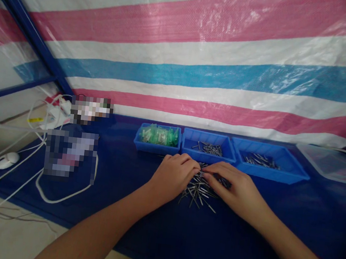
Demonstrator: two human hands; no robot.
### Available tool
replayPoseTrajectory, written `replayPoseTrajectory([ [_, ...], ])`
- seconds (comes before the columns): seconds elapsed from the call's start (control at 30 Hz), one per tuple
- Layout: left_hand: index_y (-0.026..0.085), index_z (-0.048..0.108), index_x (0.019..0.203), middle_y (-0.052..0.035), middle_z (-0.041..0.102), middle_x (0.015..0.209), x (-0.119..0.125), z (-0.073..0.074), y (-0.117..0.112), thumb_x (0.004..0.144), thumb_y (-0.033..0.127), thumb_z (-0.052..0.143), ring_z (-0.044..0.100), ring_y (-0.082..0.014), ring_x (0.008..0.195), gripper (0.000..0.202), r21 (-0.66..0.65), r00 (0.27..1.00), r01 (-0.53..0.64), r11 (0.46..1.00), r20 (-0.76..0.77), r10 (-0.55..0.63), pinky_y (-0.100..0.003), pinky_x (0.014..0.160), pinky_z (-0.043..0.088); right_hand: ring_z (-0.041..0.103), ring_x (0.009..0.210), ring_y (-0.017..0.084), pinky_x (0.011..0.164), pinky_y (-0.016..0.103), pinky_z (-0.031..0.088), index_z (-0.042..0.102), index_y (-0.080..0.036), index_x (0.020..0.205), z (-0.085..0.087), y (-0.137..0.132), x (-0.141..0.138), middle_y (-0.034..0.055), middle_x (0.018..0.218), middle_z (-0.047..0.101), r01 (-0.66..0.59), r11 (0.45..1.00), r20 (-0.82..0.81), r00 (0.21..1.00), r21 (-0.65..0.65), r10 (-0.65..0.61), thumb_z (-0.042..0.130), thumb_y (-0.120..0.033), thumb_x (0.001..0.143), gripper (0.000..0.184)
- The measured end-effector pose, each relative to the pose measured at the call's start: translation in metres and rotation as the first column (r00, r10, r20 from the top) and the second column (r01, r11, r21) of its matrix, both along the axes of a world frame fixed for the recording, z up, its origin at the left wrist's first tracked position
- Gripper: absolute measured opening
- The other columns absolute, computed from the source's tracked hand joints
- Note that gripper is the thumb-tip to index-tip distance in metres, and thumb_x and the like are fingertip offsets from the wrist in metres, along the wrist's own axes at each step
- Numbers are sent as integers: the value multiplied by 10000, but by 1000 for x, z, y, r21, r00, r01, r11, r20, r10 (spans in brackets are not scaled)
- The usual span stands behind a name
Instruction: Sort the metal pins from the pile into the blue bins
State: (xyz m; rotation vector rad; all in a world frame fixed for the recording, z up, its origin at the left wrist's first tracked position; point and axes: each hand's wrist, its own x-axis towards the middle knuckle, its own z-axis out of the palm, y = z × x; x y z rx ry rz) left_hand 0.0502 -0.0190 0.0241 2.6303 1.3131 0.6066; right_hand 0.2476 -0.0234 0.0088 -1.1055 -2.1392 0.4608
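A loose pile of thin, nail-like metal pins (199,192) lies on the dark blue table. My left hand (176,173) is at the pile's left side, its fingers curled and closed over the pins. From the right, my right hand (233,185) reaches in with thumb and forefinger pinched near the left fingertips. The two sets of fingertips almost meet above the pile. Whatever they pinch is too small to make out, though pins lie right under them. Part of the pile is hidden behind both hands.
Behind the hands stand three blue bins in a row: the left bin (157,149) with green-wrapped packets, the middle bin (209,156) and right bin (269,174) with metal pieces. A clear plastic lid (331,164) lies at right. White cables (60,200) loop at left.
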Motion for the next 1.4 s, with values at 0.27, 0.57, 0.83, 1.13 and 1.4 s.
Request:
replayPoseTrajectory([
  [0.27, 174, 649, 980, -45, 666, 963, 6, 0, -3, 909, 228, 505, 616, -154, 902, 169, -124, 887, 56, 991, 462, 7, -272, 829, 462, 631, 890, 194, 797, 333, 499, 664, -218, 921, -2, 0, -3, 63, 959, 665, -56, 991, -102, 994, -121, 43, 502, -306, 904, 185],
  [0.57, 160, 671, 935, -32, 696, 858, 10, -12, -1, 869, 334, 573, 627, -148, 771, 210, -404, 721, 108, 908, 661, 208, -248, 717, 481, 603, 861, 195, 788, 326, 480, 662, -223, 955, -9, -3, -7, 41, 831, 627, -52, 976, -153, 988, -209, 20, 506, -352, 905, 208],
  [0.83, 167, 686, 920, -40, 661, 868, 10, -1, -4, 866, 272, 585, 591, -138, 776, 155, -246, 761, 80, 966, 640, 101, -237, 691, 454, 594, 823, 187, 720, 314, 473, 655, -223, 914, -6, -1, -6, 43, 846, 626, -23, 984, -256, 967, -178, -24, 566, -340, 875, 152],
  [1.13, 162, 671, 930, -33, 637, 852, 8, -3, -1, 871, 259, 576, 569, -122, 734, 148, -231, 785, 70, 970, 613, 89, -226, 664, 446, 593, 770, 170, 668, 298, 468, 646, -227, 910, -2, -3, 2, 40, 864, 638, 71, 994, -322, 942, -80, -93, 624, -300, 839, 104],
  [1.4, 141, 649, 1039, -54, 648, 908, 6, -4, -2, 913, 303, 515, 585, -144, 801, 244, -168, 916, 118, 979, 400, -41, -264, 776, 455, 593, 736, 171, 699, 300, 456, 624, -220, 797, 9, 1, 15, 22, 787, 642, 183, 983, -189, 966, 11, -177, 540, -370, 876, 189],
])
